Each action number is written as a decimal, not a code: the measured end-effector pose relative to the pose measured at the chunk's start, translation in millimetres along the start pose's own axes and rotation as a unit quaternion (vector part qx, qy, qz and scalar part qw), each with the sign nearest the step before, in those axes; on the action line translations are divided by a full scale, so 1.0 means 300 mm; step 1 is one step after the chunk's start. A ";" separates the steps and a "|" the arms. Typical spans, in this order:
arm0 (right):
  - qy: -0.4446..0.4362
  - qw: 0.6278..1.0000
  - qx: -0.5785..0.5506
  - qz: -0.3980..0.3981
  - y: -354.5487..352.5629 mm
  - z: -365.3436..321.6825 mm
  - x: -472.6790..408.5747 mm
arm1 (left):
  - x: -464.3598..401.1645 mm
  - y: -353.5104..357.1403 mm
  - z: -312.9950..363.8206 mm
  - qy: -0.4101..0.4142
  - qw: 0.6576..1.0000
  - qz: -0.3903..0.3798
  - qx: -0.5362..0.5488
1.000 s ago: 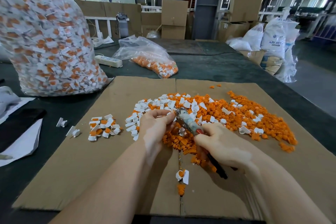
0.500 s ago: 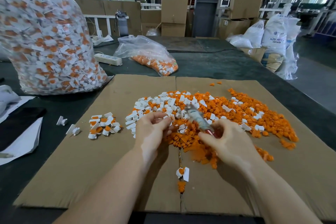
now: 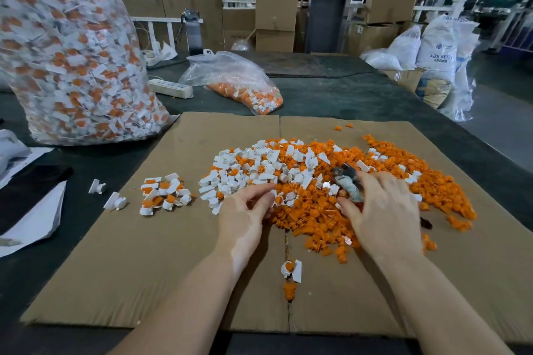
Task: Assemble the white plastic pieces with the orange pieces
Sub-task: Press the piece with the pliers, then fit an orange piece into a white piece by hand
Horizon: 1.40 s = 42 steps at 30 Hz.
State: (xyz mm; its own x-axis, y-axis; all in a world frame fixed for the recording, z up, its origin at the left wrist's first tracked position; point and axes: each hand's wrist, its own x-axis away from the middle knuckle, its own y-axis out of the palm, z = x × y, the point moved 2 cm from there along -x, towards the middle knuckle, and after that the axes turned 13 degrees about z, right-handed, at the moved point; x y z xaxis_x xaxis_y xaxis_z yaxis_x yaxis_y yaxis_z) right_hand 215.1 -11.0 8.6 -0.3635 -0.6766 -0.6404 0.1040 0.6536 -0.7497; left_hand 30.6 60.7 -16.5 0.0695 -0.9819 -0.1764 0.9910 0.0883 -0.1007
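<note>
A heap of loose white pieces (image 3: 253, 166) and orange pieces (image 3: 392, 179) lies on a cardboard sheet (image 3: 144, 262). My left hand (image 3: 245, 216) is at the heap's near edge, its thumb and forefinger pinching a small white piece (image 3: 276, 199). My right hand (image 3: 383, 204) lies over the orange pieces, palm down, holding a tape-wrapped hand tool (image 3: 347, 181) whose tip points away from me. A small pile of joined white-and-orange pieces (image 3: 164, 193) sits to the left. One joined piece (image 3: 292, 269) lies near me on the cardboard's seam.
A big clear bag of joined pieces (image 3: 72, 60) stands at the back left, with a smaller bag (image 3: 239, 83) and a power strip (image 3: 170, 88) behind the cardboard. Two stray white pieces (image 3: 108, 194), papers and a black flat object (image 3: 26, 190) lie on the dark table at left.
My right hand has moved away from me and to the right with the tool, from beside my left hand down onto the orange pieces. My left hand has stayed at the heap's edge.
</note>
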 end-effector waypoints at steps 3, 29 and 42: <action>-0.070 0.979 -0.188 0.039 -0.014 -0.113 0.031 | 0.003 -0.006 0.005 0.009 1.000 -0.008 -0.004; -0.111 0.939 -0.318 0.068 0.015 -0.183 0.105 | 0.040 -0.002 0.034 0.104 0.986 -0.097 -0.085; 0.046 0.913 -0.391 0.105 0.029 -0.136 0.079 | 0.043 -0.005 0.033 0.072 0.991 -0.096 -0.060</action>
State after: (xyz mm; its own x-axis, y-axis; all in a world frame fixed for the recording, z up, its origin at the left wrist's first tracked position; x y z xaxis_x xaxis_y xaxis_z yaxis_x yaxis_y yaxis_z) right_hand 169.5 -7.5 -6.2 -0.4920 -0.4999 -0.7128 -0.4996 0.8326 -0.2390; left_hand 31.0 46.1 -8.8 -0.1449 -0.9492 -0.2794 0.9631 -0.0706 -0.2597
